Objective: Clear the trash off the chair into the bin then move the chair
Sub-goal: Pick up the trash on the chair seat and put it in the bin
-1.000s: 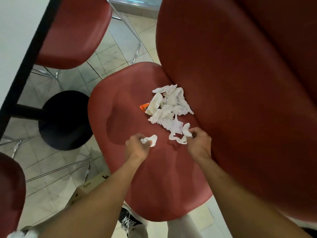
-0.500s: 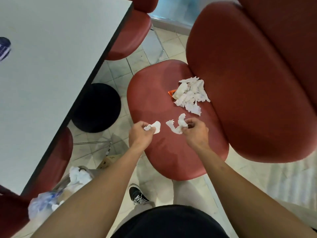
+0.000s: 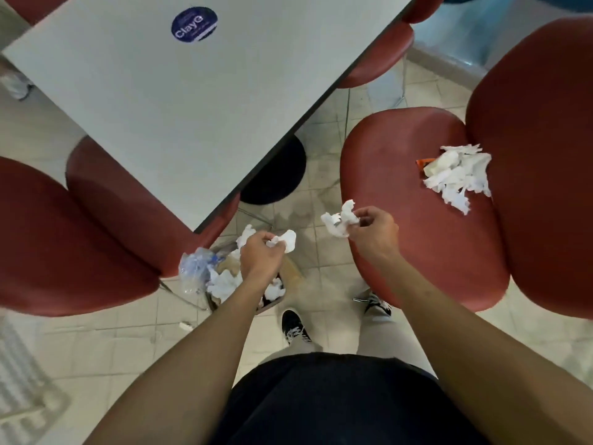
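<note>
On the chair seat: a pile of crumpled white tissues [image 3: 457,179] lies at the rear of the red chair [image 3: 414,252], against the backrest, with an orange wrapper [image 3: 423,162] poking out on its table side.
Pile axis: runs roughly front to back along the backrest edge, its ragged tail toward the person.
Left hand: the left hand [image 3: 261,256] pinches a tissue scrap [image 3: 284,240] between curled fingers, directly above the bin [image 3: 272,303].
Right hand: the right hand [image 3: 373,234] pinches a tissue wad [image 3: 338,221] at the chair's front left edge, over the floor gap.
Pile versus hands: well apart from both, up and to the right of the right hand.
Bin: on the tiled floor between the chair and a second red chair [image 3: 73,239], holding tissues and clear plastic [image 3: 194,271].
Table: the grey table [image 3: 192,101] with a blue sticker [image 3: 194,24] stands beyond the bin.
</note>
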{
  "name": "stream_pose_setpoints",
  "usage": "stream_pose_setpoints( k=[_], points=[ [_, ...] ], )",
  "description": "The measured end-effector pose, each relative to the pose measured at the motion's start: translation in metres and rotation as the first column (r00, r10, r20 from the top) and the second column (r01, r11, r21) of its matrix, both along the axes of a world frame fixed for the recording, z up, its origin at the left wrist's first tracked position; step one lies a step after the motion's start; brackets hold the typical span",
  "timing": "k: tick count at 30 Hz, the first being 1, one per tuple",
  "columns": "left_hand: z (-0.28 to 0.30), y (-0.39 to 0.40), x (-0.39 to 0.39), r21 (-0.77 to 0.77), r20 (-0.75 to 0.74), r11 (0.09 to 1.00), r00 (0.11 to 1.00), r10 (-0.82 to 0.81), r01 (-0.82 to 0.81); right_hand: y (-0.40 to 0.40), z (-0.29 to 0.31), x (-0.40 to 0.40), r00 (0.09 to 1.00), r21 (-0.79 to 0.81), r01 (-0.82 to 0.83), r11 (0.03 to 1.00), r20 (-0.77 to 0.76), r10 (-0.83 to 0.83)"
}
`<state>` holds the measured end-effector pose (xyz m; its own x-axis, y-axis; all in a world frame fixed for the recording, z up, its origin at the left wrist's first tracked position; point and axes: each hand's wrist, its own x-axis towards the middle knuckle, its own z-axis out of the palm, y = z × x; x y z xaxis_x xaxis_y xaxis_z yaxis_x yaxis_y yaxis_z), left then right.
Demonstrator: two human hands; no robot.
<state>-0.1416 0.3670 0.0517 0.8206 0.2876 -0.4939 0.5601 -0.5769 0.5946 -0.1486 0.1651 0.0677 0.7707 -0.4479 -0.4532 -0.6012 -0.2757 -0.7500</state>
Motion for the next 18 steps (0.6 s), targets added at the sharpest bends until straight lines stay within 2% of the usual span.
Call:
stream_pose_setpoints(
  k=[4, 10, 15, 18],
  points=[
    [0.000, 0.059, -0.025, 0.039, 0.005, 0.993, 0.994, 0.112, -0.112, 0.056, -0.001, 0.001, 0.992, 0.024, -0.127, 0.992, -0.015, 0.128],
    [-0.007, 0.120, -0.053, 0.094, -0.020, 0.976, 0.979, 0.201, -0.198, 0.127, -0.010, -0.006, 0.959, 0.044, -0.281, 0.959, -0.027, 0.282],
    [-0.019, 0.139, -0.055, 0.098, -0.021, 0.976, 0.981, 0.195, -0.192, 0.162, -0.032, -0.026, 0.933, 0.030, -0.345, 0.938, -0.096, 0.347],
    [-0.028, 0.144, -0.049, 0.134, 0.007, 0.983, 0.992, 0.127, -0.127, 0.174, -0.054, -0.041, 0.910, -0.006, -0.393, 0.920, -0.148, 0.387]
  ],
)
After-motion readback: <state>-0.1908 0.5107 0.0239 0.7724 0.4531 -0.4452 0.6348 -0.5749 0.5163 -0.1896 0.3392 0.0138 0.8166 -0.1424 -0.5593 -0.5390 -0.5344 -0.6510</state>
